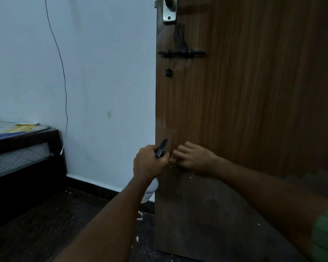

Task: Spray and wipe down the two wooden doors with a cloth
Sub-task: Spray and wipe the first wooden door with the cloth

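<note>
left hand [149, 162] grips the spray bottle [150, 191], nozzle up by the door [254, 110] edge. right hand [192, 157], just beside it, bunches a barely visible cloth [171, 163] against the wood. spraying this close could soak those fingers.

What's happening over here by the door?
A person is cleaning a wooden door. The left hand grips a spray bottle, its black nozzle aimed at the door's edge. The right hand, fingers curled, rests against the door low down, seemingly holding something small, likely the cloth, though it is mostly hidden.
</note>
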The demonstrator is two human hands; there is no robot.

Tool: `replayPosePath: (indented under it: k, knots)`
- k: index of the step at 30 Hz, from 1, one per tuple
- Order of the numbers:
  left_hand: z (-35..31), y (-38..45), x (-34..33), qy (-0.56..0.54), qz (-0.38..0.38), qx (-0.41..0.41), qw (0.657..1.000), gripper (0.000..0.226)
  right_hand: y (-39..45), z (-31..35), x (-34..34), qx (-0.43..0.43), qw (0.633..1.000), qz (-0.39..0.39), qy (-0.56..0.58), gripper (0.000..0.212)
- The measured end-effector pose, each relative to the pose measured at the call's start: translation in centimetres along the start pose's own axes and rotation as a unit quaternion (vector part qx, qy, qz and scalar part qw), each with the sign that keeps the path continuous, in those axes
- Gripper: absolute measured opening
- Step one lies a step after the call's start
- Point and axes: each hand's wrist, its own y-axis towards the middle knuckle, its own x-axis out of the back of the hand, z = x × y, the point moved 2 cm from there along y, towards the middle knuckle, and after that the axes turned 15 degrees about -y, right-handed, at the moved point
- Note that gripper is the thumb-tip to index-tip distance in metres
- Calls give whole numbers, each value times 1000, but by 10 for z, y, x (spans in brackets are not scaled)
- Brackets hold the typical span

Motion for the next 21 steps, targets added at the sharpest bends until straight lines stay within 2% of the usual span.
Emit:
replayPosePath:
  k: [1, 2, 4, 5, 6, 7, 9, 10, 11, 12, 13, 15, 16, 17, 18, 20, 21]
  knots:
    - [2, 0, 2, 7, -1, 2, 1000, 38, 7, -10, 3, -45, 999, -14, 13, 59]
    - [4, 1, 3, 10, 1, 3, 1000, 38, 16, -22, 7, -148, 987, -37, 52, 59]
    - [7, -1, 4, 10, 11, 5, 1000, 36, 29, -40, 15, -357, 928, -58, 89, 58]
    - [6, -2, 4, 11, 13, 4, 1000, 35, 33, -39, 16, -399, 912, -52, 83, 61]
    - [5, -4, 5, 11, 10, 5, 1000, 36, 35, -35, 17, -393, 915, -48, 78, 64]
    - [4, -4, 8, 11, 4, 7, 1000, 37, 36, -25, 15, -330, 940, -51, 72, 66]
    - [3, -4, 11, 13, -7, 7, 1000, 40, 35, -3, 3, -88, 994, -51, 31, 57]
    - [1, -4, 11, 14, -7, 1, 1000, 40, 32, -5, 0, 8, 999, -41, 2, 51]
    - [0, -4, 12, 15, -9, -3, 1000, 40, 33, -15, -1, 44, 998, -45, -21, 48]
    - [-1, -4, 13, 18, -12, -6, 1000, 41, 39, -27, 0, 23, 998, -49, -33, 48]
    - [0, -4, 14, 26, -15, -4, 1000, 41, 47, -39, 3, -50, 997, -48, -29, 50]
    - [1, -5, 17, 39, -25, 2, 999, 39, 56, -58, 11, -232, 972, -35, -5, 60]
    - [1, -7, 19, 43, -32, 4, 999, 37, 56, -57, 16, -283, 958, -36, 9, 63]
    - [0, -8, 23, 43, -41, 7, 998, 35, 57, -48, 18, -283, 958, -34, 12, 62]
    - [1, -8, 26, 41, -50, 9, 998, 35, 56, -32, 14, -235, 971, -37, 4, 60]
    - [-1, -7, 32, 44, -60, 13, 997, 39, 51, -1, 6, -62, 997, -45, -25, 51]
    - [-3, -7, 35, 47, -60, 13, 997, 40, 50, 0, 2, 1, 998, -41, -38, 48]
